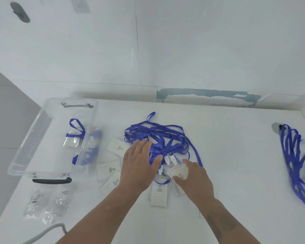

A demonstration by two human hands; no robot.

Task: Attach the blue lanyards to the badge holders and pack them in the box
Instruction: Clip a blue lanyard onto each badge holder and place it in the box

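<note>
Sorting through the pile is the step judged in hand. Lower left: crumpled bags lie on the table. Left of centre: clear box, one finished lanyard-and-holder set seen inside. Loose holders lie just right of the box. Centre: left hand is laid flat, fingers straight, on the lanyard tangle. Right hand is spread over a holder, fingertips touching it; no grip is seen. Far right: a second lanyard bunch, well apart. To do it well, one clip should be singled out and one strap freed from the tangle before a holder is lifted, while the tangle is pinned flat.
</note>
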